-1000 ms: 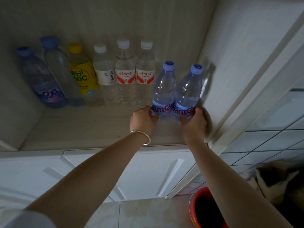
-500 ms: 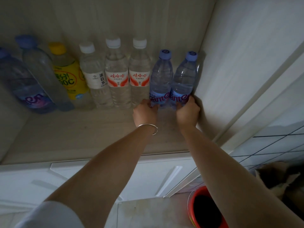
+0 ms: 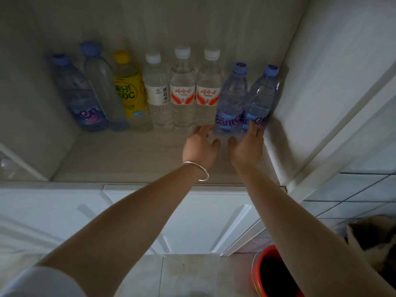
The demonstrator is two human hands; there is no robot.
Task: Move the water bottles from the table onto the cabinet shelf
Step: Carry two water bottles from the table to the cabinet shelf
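Head view is showing a cabinet shelf [image 3: 132, 159] with eight bottles standing in one row along its back edge. Their bases are partly hidden: the lower parts of the two blue-capped bottles at the right end are covered by the hands, and the picture is dim, so small label text is hard to read. The left blue-capped bottle [image 3: 232, 99] and the right blue-capped bottle [image 3: 260, 99] are standing upright, touching each other, caps pointing up, long axes vertical, though the wide lens is making them look tilted. The right one is standing in the back right corner of the shelf, just beside the cabinet side wall [image 3: 317, 82]. The left hand [image 3: 200, 147] is wearing a silver bracelet [image 3: 198, 170] and its fingers are relaxed and only loosely bent beside the base of the left bottle; I cannot tell if they are touching it. The right hand [image 3: 246, 146] is lying with almost straight fingers against the base of the right bottle. To the left are standing two red-labelled bottles [image 3: 196, 93], a white-labelled bottle [image 3: 157, 95], a yellow bottle [image 3: 128, 93] and two more blue-capped bottles [image 3: 90, 93]. At the bottom right a red bucket [image 3: 276, 275] is cut off by the frame edge.
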